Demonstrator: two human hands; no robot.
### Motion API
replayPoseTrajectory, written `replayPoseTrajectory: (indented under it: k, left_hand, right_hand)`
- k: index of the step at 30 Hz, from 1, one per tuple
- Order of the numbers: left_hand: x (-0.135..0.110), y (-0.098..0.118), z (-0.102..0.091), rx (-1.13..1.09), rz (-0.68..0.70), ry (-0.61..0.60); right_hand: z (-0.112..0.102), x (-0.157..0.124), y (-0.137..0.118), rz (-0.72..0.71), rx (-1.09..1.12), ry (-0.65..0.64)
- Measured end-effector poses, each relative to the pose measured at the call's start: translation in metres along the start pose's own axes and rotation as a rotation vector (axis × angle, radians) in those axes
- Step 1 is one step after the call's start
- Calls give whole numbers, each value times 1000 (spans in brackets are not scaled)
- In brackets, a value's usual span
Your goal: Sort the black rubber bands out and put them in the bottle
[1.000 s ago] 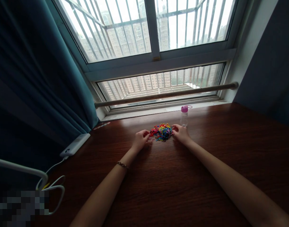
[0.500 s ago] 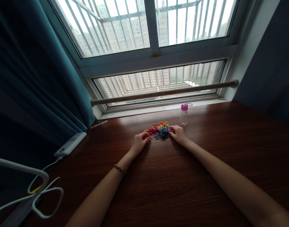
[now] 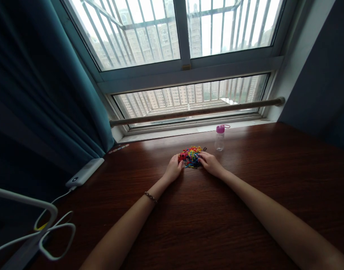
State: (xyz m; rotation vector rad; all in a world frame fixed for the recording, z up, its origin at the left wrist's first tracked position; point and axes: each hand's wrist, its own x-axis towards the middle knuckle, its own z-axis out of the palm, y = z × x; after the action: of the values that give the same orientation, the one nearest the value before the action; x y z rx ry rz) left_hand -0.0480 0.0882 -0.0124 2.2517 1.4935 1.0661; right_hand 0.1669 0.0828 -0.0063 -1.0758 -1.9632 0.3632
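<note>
A heap of small multicoloured bands, red, yellow, blue and pink, lies on the brown wooden table. My left hand is cupped against the heap's left side, its thumb apart from the fingers. On the opposite side, my right hand rests its outstretched fingertips on the heap's edge. Parts of the bands under both hands are hidden. One dark band lies just behind the right fingers, at the heap's far right edge.
A clear bottle with a pink lid stands behind my right hand. At the left are a white power bank with a cable, and a white bent tube. A barred window and blue curtain border the table.
My left hand has moved right, from a pinch beside the heap to a cupped hold against it. The bands are pushed closer together on the left. My right hand has shifted slightly left and nearer.
</note>
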Motion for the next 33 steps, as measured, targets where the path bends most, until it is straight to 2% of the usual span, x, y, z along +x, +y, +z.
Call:
replayPoseTrajectory:
  k: [2,4,6,8,10,14,18,21,23,26,29,31,33]
  left_hand:
    - [12,4,5,-85,4,-2]
    - [25,5,8,-135,-47,60]
    - [35,2,10,-121,-115,148]
    - [40,-2,13,-56,-176,179]
    - [40,-5,15,-5,-184,121]
    - [33,-1,15,-37,-33,-53]
    - [30,8,9,-192,32,-121]
    - [32,11,7,-328,56,-127]
    - [32,9,7,-369,32,-91]
    - [31,5,6,-344,-63,63]
    - [29,4,5,-256,-100,162]
    - [29,5,5,-187,-51,104]
    - [28,8,6,-118,50,-34]
  right_hand:
    - [-4,1,-3,-9,26,26]
    - [-9,4,0,20,8,85]
    - [-11,12,8,72,-41,123]
    - [-9,23,20,127,-95,102]
    - [-2,34,32,173,-129,35]
    - [11,48,44,171,-95,-70]
    - [14,44,36,62,61,-159]
    - [12,42,25,96,288,-189]
    - [11,45,21,166,421,-153]
    - [8,49,22,269,531,0]
    - [6,49,24,300,394,120]
    - [6,44,22,283,273,103]
    - [7,40,17,220,234,21]
